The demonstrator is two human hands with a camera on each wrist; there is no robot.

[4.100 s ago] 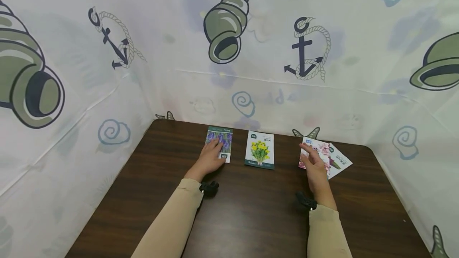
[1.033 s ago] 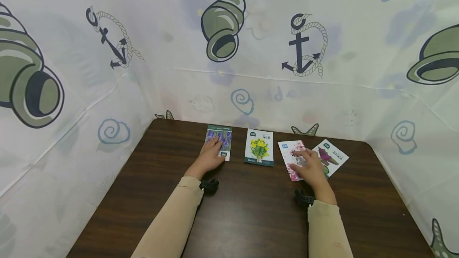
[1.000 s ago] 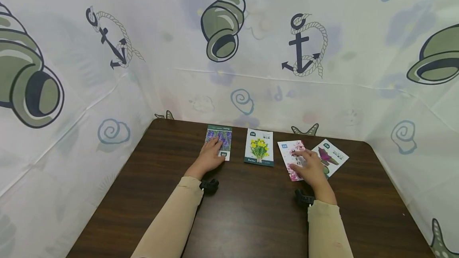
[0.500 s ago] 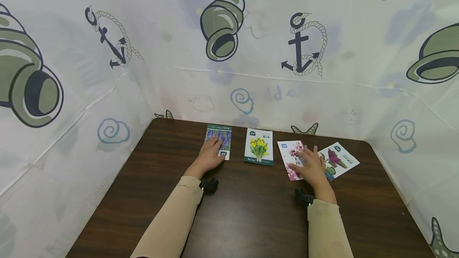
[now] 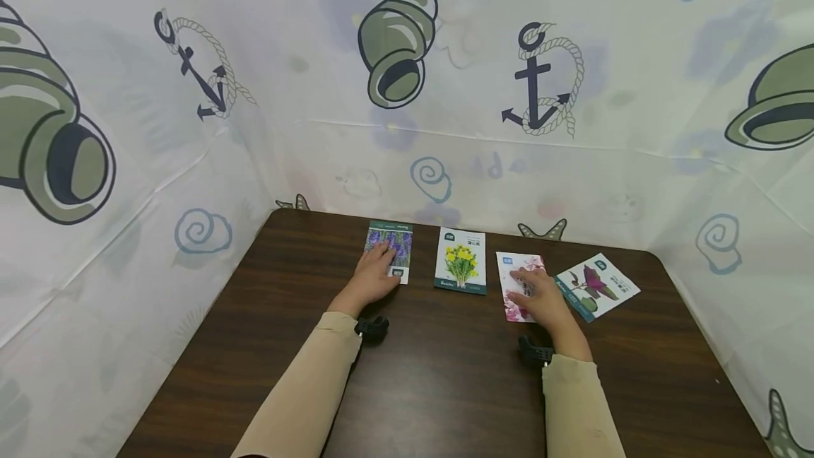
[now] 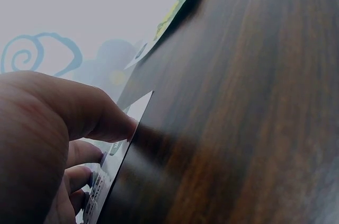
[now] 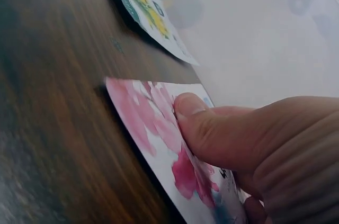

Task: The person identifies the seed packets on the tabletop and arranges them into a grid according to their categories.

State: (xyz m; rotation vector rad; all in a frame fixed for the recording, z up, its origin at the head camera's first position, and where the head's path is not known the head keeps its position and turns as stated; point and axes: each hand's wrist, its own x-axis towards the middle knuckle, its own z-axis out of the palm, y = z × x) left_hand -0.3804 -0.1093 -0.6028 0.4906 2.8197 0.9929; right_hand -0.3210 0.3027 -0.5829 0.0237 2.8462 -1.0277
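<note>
Flat printed seed packets lie in a row on the brown table in the head view. My left hand rests on the lavender packet at the left. The left wrist view shows the thumb on that packet's edge. My right hand lies over the pink-blossom packet, covering its right part. In the right wrist view the thumb presses on the pink-blossom packet, and the fingers are mostly hidden behind it. Beside the right hand lies a tilted packet with a dark purple plant.
A yellow-flower packet lies between the two hands near the back edge. The dark wood table meets a white patterned cloth behind it and at both sides. Each wrist wears a black band.
Over the last seconds, the right hand moved the pink-blossom packet left, off the purple-plant packet. The purple-plant packet then shifted right and turned, and a gap now parts them. The left hand has stayed put.
</note>
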